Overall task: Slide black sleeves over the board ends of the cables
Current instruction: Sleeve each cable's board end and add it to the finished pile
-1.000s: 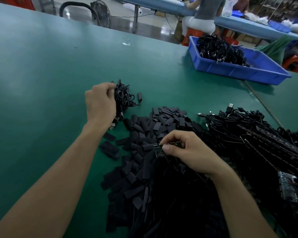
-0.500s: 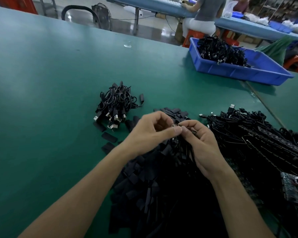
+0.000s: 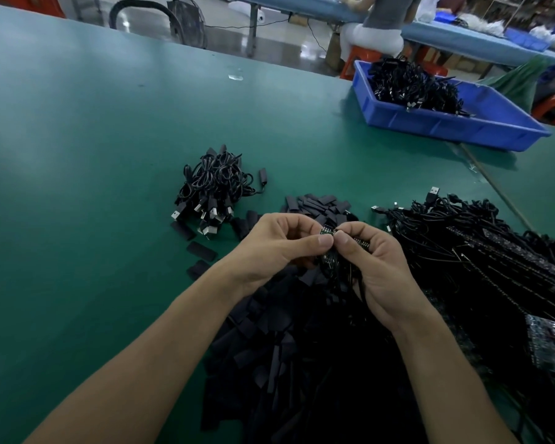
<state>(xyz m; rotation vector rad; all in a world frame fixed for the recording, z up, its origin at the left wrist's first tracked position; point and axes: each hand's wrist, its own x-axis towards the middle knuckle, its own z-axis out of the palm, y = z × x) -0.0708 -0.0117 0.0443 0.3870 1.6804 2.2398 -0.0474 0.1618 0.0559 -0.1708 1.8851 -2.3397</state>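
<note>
My left hand and my right hand meet above a heap of flat black sleeves. Together they pinch a small green circuit board at the end of a black cable, thumb tips nearly touching. A second board hangs just below the fingers. Whether a sleeve is on the board is hidden by the fingers. A bundle of coiled black cables with USB plugs lies to the left of the hands. A large tangle of cables with boards lies to the right.
A blue tray holding more black cables stands at the back right on the green table. Loose sleeves lie scattered left of the heap. A seated person works at another bench behind.
My left hand let go of the coiled cable bundle and came right to join my right hand. Both hands now pinch the board, lifted slightly above the sleeve heap.
</note>
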